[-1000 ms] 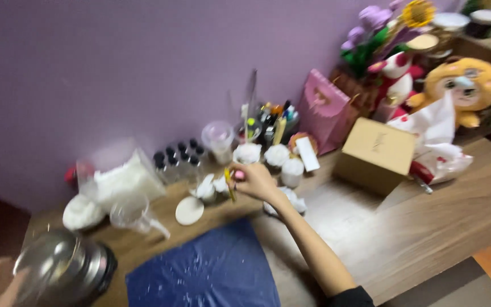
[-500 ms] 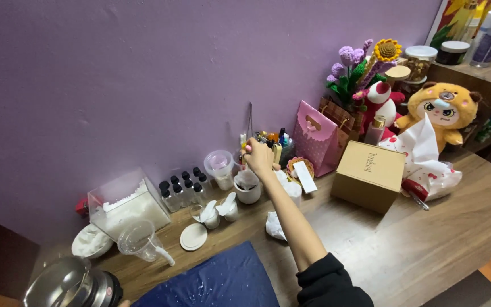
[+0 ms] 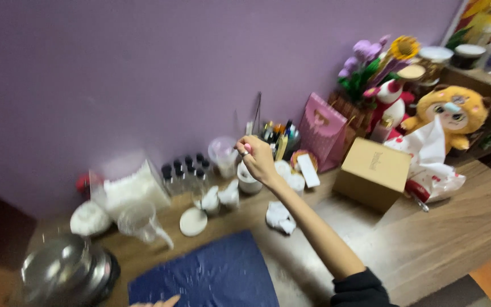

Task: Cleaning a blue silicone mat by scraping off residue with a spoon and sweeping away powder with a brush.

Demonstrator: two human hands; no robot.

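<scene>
Plastic cup [image 3: 223,154], clear, sits centre frame by the wall; I judge it light, crushable, best held mid-wall. Right hand [image 3: 257,159] hovers beside it, fingers curled, apparently holding nothing. Left hand [image 3: 157,302]: cannot tell.

Right arm extended forward and up from the lower right, bare forearm, dark sleeve pushed back near the elbow. Right hand [image 3: 258,157] raised, wrist slightly bent, fingers [image 3: 245,149] curled inward in a loose pinch; whether they hold anything cannot be told. Left hand [image 3: 157,302] barely visible at the bottom edge, only fingertips showing, pose undetermined.
</scene>
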